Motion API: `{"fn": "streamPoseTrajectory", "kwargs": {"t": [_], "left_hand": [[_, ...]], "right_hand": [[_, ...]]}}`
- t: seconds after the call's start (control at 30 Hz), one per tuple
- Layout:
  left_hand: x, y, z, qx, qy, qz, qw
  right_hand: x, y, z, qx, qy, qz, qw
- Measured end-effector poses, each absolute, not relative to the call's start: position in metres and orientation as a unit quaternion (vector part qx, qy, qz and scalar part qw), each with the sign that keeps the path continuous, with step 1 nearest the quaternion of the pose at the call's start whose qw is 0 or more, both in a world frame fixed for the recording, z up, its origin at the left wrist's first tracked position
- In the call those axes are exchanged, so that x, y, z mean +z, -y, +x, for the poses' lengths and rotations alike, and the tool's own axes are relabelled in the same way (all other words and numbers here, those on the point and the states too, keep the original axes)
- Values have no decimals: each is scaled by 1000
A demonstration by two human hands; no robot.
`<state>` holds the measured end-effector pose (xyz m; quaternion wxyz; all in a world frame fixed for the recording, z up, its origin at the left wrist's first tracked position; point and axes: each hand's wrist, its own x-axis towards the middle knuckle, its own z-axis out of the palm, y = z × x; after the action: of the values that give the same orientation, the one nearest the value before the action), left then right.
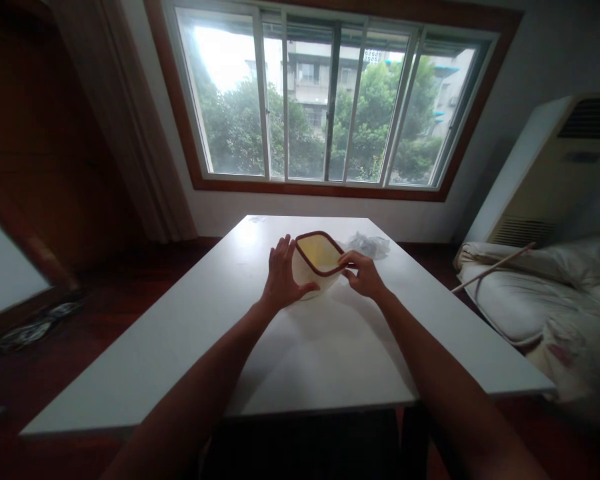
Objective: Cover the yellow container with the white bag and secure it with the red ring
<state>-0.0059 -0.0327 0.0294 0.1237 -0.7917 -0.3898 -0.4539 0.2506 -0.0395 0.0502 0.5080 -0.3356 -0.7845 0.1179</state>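
Note:
A squarish, translucent pale container [307, 279] with a reddish-brown rim is on the white table, tilted so that its top faces me. Yellow shows inside the rim; whether it is the inner wall, a lid or contents I cannot tell. Along the container's left side lies my left hand [283, 275], its fingers stretched upward and its thumb spread across the near wall. My right hand [361, 272] pinches the rim at the right corner, thumb below and fingers above. Just behind that hand is a crumpled clear plastic bag [367, 245].
The white table [180, 347] stretches ahead toward a window [330, 100]. To the right are a covered sofa [555, 287] with a thin stick [495, 268] leaning on it and a tall air conditioner [550, 167]. A curtain [130, 133] hangs at the left.

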Motion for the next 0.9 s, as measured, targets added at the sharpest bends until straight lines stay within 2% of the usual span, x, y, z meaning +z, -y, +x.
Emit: {"fn": "streamPoseTrajectory", "kwargs": {"t": [0.2, 0.33, 0.53, 0.63, 0.73, 0.9], "left_hand": [[19, 21, -14, -451, 386, -803, 47], [16, 19, -14, -457, 393, -797, 41], [19, 20, -12, -469, 425, -772, 56], [21, 19, -12, -460, 429, -774, 69], [22, 18, -16, -437, 421, -789, 101], [18, 13, -26, -440, 428, -782, 111]], "right_hand": [[41, 38, 245, 225, 777, -307, 502], [40, 35, 248, 264, 788, -290, 475], [45, 37, 241, 144, 828, -277, 466], [50, 37, 245, 131, 830, -272, 469], [55, 34, 258, 165, 788, -292, 516], [56, 20, 279, 269, 613, -321, 670]]}}
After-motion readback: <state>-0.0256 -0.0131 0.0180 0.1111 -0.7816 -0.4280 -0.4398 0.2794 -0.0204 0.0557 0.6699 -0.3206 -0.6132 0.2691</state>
